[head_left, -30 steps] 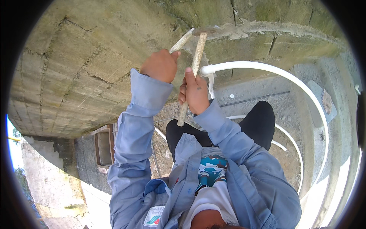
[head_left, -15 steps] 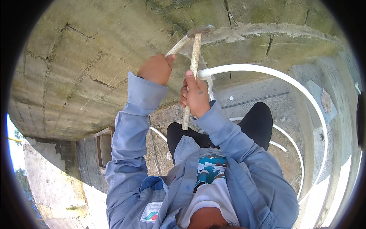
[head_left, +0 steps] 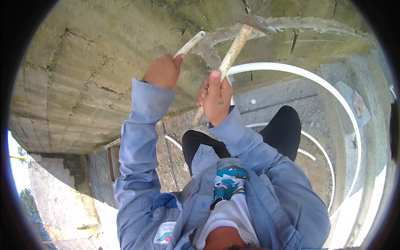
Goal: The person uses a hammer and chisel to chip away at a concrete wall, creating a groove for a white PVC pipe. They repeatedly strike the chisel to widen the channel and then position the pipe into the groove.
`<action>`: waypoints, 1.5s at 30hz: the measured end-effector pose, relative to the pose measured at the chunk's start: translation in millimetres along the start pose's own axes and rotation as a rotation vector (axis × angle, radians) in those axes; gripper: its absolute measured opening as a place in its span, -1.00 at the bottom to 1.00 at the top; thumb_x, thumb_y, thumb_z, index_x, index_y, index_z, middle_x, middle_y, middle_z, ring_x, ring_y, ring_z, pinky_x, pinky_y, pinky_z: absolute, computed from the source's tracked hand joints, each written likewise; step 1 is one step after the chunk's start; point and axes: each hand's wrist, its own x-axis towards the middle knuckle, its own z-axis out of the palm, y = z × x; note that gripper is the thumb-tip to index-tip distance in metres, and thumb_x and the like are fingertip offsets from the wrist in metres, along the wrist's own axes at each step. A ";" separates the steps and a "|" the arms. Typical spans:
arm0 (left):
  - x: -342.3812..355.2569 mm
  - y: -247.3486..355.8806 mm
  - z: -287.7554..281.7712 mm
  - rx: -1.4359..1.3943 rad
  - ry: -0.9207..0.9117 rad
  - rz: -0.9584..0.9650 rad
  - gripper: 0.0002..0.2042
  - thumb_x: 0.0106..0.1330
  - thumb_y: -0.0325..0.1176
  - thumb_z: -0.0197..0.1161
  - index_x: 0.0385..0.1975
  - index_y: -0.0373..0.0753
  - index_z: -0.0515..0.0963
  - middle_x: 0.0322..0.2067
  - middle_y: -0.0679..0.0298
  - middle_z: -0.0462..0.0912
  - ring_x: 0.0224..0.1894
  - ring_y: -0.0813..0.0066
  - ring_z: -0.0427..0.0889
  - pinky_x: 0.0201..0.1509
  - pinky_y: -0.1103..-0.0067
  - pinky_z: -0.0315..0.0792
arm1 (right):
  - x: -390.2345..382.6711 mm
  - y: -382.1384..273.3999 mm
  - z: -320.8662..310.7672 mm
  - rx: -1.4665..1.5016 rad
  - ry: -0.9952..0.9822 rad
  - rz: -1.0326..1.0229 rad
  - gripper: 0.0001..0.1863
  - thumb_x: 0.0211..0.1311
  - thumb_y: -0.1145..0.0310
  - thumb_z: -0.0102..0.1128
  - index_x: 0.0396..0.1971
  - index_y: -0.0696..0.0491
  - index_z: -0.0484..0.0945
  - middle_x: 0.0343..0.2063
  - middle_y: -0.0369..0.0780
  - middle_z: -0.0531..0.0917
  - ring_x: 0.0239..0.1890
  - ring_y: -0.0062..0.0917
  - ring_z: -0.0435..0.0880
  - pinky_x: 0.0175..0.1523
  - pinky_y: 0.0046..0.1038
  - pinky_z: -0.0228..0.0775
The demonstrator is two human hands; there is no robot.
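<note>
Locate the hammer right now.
Head view, upper middle: the hammer is in the right hand, slanting up to the right, to the right of the whitish rod gripped by the left hand.

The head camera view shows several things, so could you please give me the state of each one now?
Left hand: closed around the rod
Slim off-white rod: held, slanting, apart from the hammer
Right hand: closed around the hammer's handle
Hammer with speckled off-white handle and metal head: held, slanting
Long white tube: bent into a curve
Grey-green block wall: cracked
Blue-grey cloth jacket: open in front
</note>
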 end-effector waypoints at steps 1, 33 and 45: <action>1.9 3.3 -1.2 -0.015 -0.017 0.006 -0.38 0.51 0.14 -0.02 -0.40 -0.41 0.61 -0.40 -0.25 0.62 -0.29 -0.30 0.61 -0.21 0.03 0.44 | 4.2 9.3 -0.3 0.000 0.016 -0.085 -0.48 0.56 -0.10 -0.11 -0.46 0.05 0.29 -0.75 -0.33 0.28 -0.82 -0.62 0.27 -0.71 -0.45 0.22; 21.4 -29.2 -4.2 -0.092 -0.110 0.057 -0.37 0.51 0.15 -0.04 -0.41 -0.41 0.62 -0.40 -0.23 0.62 -0.31 -0.30 0.58 -0.21 0.05 0.42 | 3.2 9.8 5.9 -0.112 -0.010 -0.029 -0.50 0.52 -0.07 0.02 -0.49 0.04 0.28 -0.77 -0.36 0.28 -0.83 -0.65 0.28 -0.73 -0.48 0.18; -16.7 -108.3 170.4 -1.098 -0.162 -0.091 -0.48 0.56 0.12 -0.04 -0.45 -0.23 0.49 -0.66 0.40 0.34 -0.62 0.64 0.29 -0.54 0.57 0.16 | -32.5 -20.4 -33.4 -0.130 -0.106 0.310 -0.51 0.54 -0.05 0.00 -0.48 0.05 0.30 -0.78 -0.37 0.33 -0.81 -0.71 0.32 -0.73 -0.55 0.16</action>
